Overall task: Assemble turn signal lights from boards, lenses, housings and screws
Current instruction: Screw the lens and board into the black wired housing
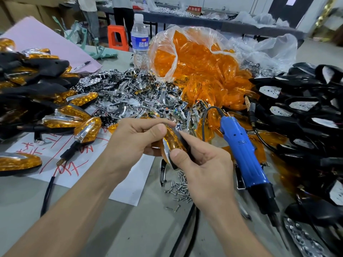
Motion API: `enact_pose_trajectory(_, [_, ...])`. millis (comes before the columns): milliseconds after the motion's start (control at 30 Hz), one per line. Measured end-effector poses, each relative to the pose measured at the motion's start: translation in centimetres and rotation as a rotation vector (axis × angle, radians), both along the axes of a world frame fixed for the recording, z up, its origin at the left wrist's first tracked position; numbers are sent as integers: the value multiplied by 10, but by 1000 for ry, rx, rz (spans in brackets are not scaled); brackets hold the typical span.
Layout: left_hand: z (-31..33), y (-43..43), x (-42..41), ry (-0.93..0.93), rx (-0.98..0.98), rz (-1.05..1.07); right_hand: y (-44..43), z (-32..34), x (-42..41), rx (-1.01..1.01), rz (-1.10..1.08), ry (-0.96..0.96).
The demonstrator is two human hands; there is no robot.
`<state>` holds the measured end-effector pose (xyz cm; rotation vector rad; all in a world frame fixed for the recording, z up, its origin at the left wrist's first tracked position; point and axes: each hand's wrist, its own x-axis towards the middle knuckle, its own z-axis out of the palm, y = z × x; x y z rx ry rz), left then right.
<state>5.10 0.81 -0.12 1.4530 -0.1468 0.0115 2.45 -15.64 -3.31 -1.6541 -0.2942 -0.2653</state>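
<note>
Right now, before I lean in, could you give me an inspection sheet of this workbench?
Surface: grey table, partly covered by a white sheet with red writing.
Job's things: orange light unit in the hands; bagged orange lenses; chrome parts heap; black housings, right; finished lights, left; loose screws; blue electric screwdriver lying flat.
Clutter: water bottle, marker pen, pink sheet.
Hands: left hand grips the unit; right hand pinches its near end.
Cables: screwdriver's black cord; another black cable along the near edge.
Surroundings: orange stool, second table, people standing behind.
</note>
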Motion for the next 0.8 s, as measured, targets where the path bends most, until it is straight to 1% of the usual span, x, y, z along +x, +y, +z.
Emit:
enact_pose_trajectory(100, [1, 0, -1, -2, -14, 28, 0, 1, 1, 14, 27, 5])
enact_pose_trajectory(200, [0, -2, 1, 33, -25, 10, -2, 2, 3, 28, 28, 7])
enact_pose_trajectory(333, [-3, -4, 3, 147, -111, -145, -3, 1, 3, 51, 10, 9])
enact_pose_trajectory(433, [-1, -4, 3, 150, -156, -223, -5, 2, 3, 35, 1, -24])
enact_pose_trajectory(533, [1, -6, 3, 122, -110, -170, -6, 3, 1, 16, 78, -46])
enact_pose_trajectory(633, [0, -7, 2, 129, -57, -94, -3, 1, -1, 69, 93, 13])
enact_pose_trajectory(800, [-3, -11, 3, 123, -13, -34, -2, 6, -1, 110, 92, 115])
